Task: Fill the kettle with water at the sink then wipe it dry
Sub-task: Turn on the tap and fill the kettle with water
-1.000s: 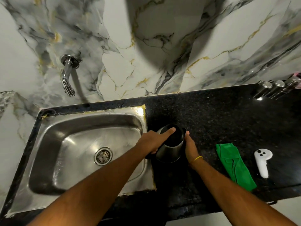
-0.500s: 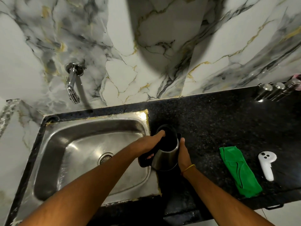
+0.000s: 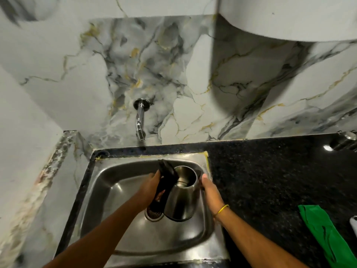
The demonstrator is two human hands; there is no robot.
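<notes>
- Head cam looks down on one steel kettle held up over the basin of the sink, right half of the bowl, partly covering the drain.
- Kettle isn't upright: its long axis is tipped so the open mouth points up and away, toward the back wall, and the base sits nearer the person. Lid is flipped open, black and sticking up on the left of the rim.
- Left hand is wrapped round the black handle on the kettle's left side, fingers closed on it, so the body hangs just to the right of that grip.
- Right hand is flat against the kettle's right wall, thumb up near the rim; looks more like a steadying press than a full wrap, and the fingers behind can't really be seen.
- So two hands, one each side, kettle between them.
- One tap comes out of the marble wall, spout pointing down, behind and a bit left of the kettle mouth, not over it.
- One green cloth lies on the black counter to the right, well apart from the kettle.
</notes>
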